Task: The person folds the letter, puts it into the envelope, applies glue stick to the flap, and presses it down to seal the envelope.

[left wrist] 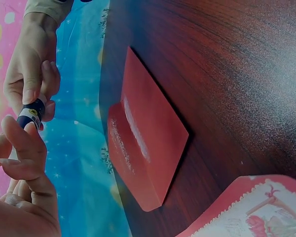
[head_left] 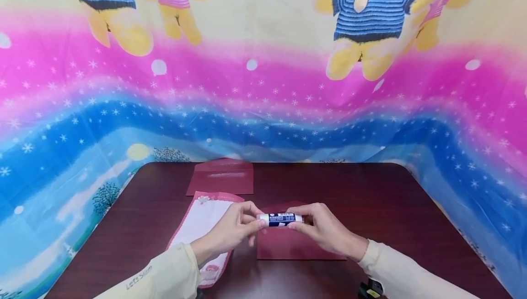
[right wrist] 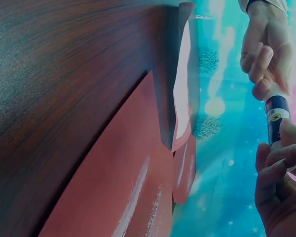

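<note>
A white and dark blue glue stick (head_left: 282,219) is held level between both hands. My left hand (head_left: 234,225) pinches its white left end with thumb and fingers. The right hand (head_left: 325,228) grips the opposite end. Below them, a red envelope (head_left: 302,248) lies on the table, partly covered by the right hand. In the right wrist view, pale streaks run across that red envelope (right wrist: 118,168). Beside the left hand is a white sheet of letter paper (head_left: 201,225) with a scalloped red border and floral corners, partly hidden by the arm.
At the back left of the dark wooden table (head_left: 370,193) lies a second red envelope (head_left: 224,182), its flap raised and whitish streaks along the fold. A printed cloth (head_left: 263,106) with bears and snowflakes hangs around the table's far and side edges.
</note>
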Demonstrator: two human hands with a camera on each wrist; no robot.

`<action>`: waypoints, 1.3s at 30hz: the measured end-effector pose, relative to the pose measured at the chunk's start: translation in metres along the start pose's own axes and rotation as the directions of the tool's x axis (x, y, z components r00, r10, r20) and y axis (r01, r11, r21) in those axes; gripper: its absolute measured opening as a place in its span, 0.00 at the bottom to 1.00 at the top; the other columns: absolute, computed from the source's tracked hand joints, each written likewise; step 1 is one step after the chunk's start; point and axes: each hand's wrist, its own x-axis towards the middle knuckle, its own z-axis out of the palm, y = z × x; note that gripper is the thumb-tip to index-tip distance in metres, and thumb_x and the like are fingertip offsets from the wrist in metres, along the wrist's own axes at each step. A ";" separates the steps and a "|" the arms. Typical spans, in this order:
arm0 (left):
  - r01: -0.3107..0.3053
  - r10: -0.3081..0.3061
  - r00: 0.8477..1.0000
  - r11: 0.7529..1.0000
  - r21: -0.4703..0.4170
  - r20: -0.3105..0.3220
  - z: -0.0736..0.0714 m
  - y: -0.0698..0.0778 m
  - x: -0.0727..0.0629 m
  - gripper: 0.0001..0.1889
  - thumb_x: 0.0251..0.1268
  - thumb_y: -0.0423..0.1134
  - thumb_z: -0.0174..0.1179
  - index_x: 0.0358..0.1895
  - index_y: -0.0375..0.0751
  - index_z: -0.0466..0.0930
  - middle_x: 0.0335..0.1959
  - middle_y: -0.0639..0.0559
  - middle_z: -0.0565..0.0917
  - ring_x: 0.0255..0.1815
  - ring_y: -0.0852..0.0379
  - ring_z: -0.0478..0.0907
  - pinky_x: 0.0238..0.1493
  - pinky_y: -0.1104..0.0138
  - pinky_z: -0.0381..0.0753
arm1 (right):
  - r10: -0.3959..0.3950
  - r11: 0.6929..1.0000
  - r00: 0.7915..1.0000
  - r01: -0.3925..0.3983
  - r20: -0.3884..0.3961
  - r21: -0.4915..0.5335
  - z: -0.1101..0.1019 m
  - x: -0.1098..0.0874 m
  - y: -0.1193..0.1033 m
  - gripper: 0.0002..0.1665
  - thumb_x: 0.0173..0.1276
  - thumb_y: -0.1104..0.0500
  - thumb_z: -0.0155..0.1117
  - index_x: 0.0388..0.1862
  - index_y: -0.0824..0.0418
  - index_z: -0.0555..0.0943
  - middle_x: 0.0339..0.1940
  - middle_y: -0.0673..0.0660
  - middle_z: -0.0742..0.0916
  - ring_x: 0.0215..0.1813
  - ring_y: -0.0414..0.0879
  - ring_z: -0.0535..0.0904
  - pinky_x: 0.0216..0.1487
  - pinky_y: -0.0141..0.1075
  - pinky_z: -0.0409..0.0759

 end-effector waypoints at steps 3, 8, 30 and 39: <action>-0.002 0.002 1.000 1.000 -0.001 -0.003 0.000 -0.001 0.000 0.12 0.69 0.36 0.64 0.46 0.32 0.75 0.32 0.42 0.90 0.16 0.59 0.75 0.25 0.71 0.77 | 0.011 1.000 1.000 -0.011 -0.002 -0.002 0.001 0.001 0.000 0.14 0.70 0.55 0.68 0.52 0.56 0.87 0.37 0.52 0.89 0.27 0.34 0.76 0.27 0.28 0.78; -0.014 0.013 1.000 1.000 -0.020 -0.010 0.001 -0.004 0.001 0.12 0.70 0.35 0.64 0.46 0.30 0.74 0.33 0.39 0.89 0.15 0.60 0.75 0.23 0.72 0.75 | 0.017 0.999 1.000 -0.017 -0.006 -0.030 0.000 0.002 0.000 0.13 0.70 0.55 0.68 0.52 0.55 0.87 0.37 0.51 0.89 0.29 0.34 0.76 0.29 0.29 0.78; -0.076 0.075 0.997 0.990 0.120 0.015 0.000 0.001 0.006 0.12 0.73 0.38 0.60 0.47 0.31 0.76 0.25 0.49 0.82 0.16 0.61 0.72 0.24 0.69 0.77 | -0.109 0.835 0.991 0.136 0.082 -0.533 -0.005 0.009 -0.024 0.13 0.67 0.43 0.70 0.46 0.46 0.88 0.30 0.37 0.83 0.27 0.32 0.72 0.28 0.26 0.70; -0.063 0.059 0.998 0.992 0.108 0.032 0.005 0.002 0.007 0.11 0.72 0.38 0.61 0.45 0.31 0.79 0.24 0.42 0.85 0.14 0.61 0.73 0.23 0.70 0.77 | -0.106 0.827 0.984 0.165 0.140 -0.537 0.000 0.013 -0.026 0.10 0.65 0.47 0.73 0.44 0.47 0.87 0.30 0.37 0.83 0.27 0.32 0.73 0.27 0.25 0.70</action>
